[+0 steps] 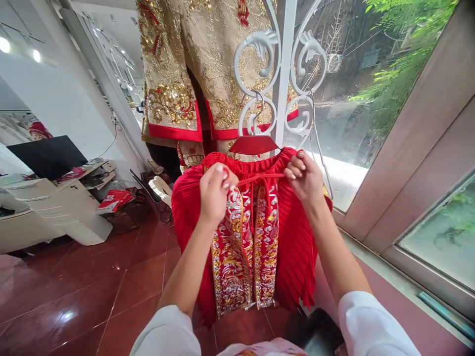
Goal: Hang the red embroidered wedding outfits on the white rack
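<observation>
Red skirt (256,232) above glossy red floor (74,296)

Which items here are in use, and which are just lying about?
In use: red pleated skirt, its red drawstring pinched by left hand and right hand, red hanger, white scrolled rack.
Lying about: gold embroidered jacket, black monitor, white desk, red box.

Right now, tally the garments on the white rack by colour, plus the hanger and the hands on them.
Red pleated skirt with embroidered panels: 1
Gold embroidered jacket with red trim: 1
Red hanger: 1
Hands at the skirt's waistband: 2, left hand and right hand
Total: 5
</observation>
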A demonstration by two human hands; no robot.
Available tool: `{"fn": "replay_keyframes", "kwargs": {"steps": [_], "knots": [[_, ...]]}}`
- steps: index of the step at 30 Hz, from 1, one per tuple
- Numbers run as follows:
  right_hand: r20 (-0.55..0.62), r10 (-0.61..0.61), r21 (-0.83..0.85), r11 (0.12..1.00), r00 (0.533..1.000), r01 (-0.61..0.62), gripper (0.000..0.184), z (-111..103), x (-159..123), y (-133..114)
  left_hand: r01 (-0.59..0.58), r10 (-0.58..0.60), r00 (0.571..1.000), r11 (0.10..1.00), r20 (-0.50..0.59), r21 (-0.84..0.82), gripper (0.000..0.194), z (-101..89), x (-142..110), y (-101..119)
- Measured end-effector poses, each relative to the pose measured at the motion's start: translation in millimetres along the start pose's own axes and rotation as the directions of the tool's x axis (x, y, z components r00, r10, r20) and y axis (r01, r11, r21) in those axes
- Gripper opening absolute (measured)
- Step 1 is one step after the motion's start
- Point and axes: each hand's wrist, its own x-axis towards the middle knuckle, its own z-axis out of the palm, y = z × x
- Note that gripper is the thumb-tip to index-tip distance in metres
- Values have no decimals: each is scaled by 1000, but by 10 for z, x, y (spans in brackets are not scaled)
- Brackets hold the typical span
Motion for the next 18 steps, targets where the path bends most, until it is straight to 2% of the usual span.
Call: {"fn": "replay_keyframes", "kwargs": {"steps": [3,5,7,9,11,13,14,15,16,17,18], "knots": [[-12,-34,-38,999,999,34,25,-39,94,-2,58,-60,998,997,27,47,36,-139,5,12],[-16,-116,-116,987,993,114,24,-108,82,27,53,-57,998,983,14,175,34,-250,-31,37],[-48,-160,-216,965,986,146,25,-200,-4,73,1,31,997,919,-74,395,30,-360,-87,69],[-127,-132,-341,936,983,82,28,-293,-166,123,-17,176,962,805,-211,593,27,-459,-149,94],[-249,-143,-524,851,958,-10,34,-342,-387,170,70,207,927,726,-314,684,27,-525,-198,102],[-324,-258,-744,664,910,-76,38,-309,-638,226,186,132,930,633,-342,751,27,-539,-231,87],[-310,-311,-824,559,899,-90,39,-259,-762,262,230,96,937,554,-336,800,27,-529,-243,71],[-267,-323,-873,480,908,-87,40,-192,-877,307,259,76,941,465,-330,847,27,-511,-257,49],[-214,-284,-894,443,935,-70,42,-115,-978,364,281,58,944,382,-326,880,28,-490,-276,19],[-162,-202,-893,446,966,-57,43,-37,-1062,433,301,28,944,323,-327,897,30,-473,-303,-19],[-116,-101,-884,465,988,-56,42,36,-1126,514,319,-14,944,301,-330,899,32,-464,-344,-65]]}}
